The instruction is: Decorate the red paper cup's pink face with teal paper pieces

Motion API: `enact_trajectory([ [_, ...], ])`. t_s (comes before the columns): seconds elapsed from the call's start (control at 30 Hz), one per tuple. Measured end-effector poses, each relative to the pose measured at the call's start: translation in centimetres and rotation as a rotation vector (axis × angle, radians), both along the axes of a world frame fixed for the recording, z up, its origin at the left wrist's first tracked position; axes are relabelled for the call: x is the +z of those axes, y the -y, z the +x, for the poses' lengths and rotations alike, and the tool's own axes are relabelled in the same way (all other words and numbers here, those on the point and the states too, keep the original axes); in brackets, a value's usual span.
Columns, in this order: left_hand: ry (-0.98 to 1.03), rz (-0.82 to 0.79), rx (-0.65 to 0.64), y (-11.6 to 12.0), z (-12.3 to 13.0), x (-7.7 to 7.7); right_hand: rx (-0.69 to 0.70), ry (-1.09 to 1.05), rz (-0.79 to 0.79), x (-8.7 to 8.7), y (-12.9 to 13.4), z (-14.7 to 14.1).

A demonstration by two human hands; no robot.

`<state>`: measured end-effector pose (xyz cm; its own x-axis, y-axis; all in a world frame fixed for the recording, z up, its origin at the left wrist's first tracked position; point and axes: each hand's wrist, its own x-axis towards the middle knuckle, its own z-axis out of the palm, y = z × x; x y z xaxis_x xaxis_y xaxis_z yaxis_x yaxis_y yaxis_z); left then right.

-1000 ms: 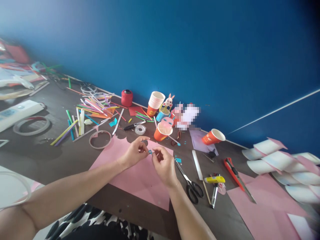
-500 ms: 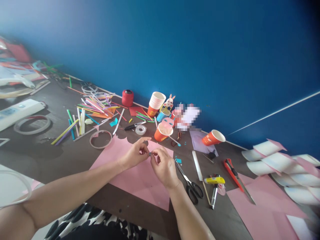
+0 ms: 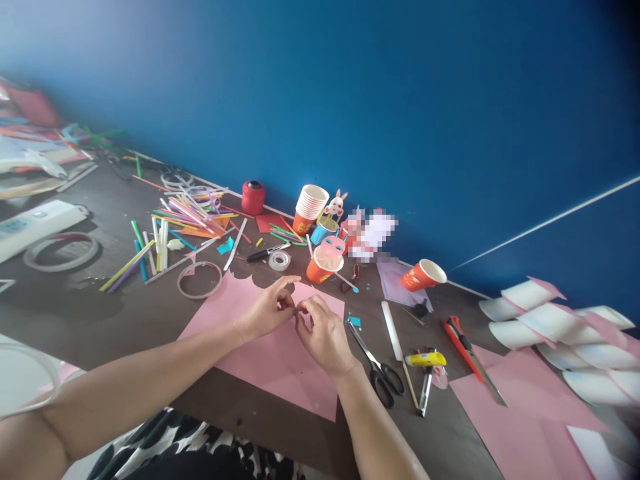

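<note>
Over a pink paper sheet (image 3: 280,373) with a scalloped top edge, my left hand (image 3: 267,310) and my right hand (image 3: 323,337) meet fingertip to fingertip. Both are closed in a pinch around something tiny and dark, too small and too covered to name. Just beyond them stands an orange paper cup (image 3: 323,272) with a pink paper face on it and a straw in it. Black-handled scissors (image 3: 377,367) lie open to the right of my right hand, beside small blue paper scraps (image 3: 354,321).
Left are loose straws (image 3: 190,217), tape rolls (image 3: 199,280) and a power strip (image 3: 37,230). Stacked cups (image 3: 310,203) and red thread (image 3: 253,198) stand near the blue wall. Right are a tipped cup (image 3: 424,275), a glue stick (image 3: 425,359), a bare-bladed utility knife (image 3: 470,357) and paper rolls (image 3: 550,323).
Both hands stay pinched together above the pink sheet. My right fingers have shifted slightly, and the tiny thing at the fingertips is now less visible. The whole view has moved a little.
</note>
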<state>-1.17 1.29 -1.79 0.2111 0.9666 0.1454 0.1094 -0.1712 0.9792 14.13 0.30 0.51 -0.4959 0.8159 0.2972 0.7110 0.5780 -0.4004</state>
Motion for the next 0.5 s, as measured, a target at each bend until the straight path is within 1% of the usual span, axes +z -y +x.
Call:
enact_trajectory([
  [0.5, -0.031, 0.000, -0.010, -0.20, -0.20, -0.45, -0.003, 0.050, -0.009, 0.10, 0.14, 0.02],
])
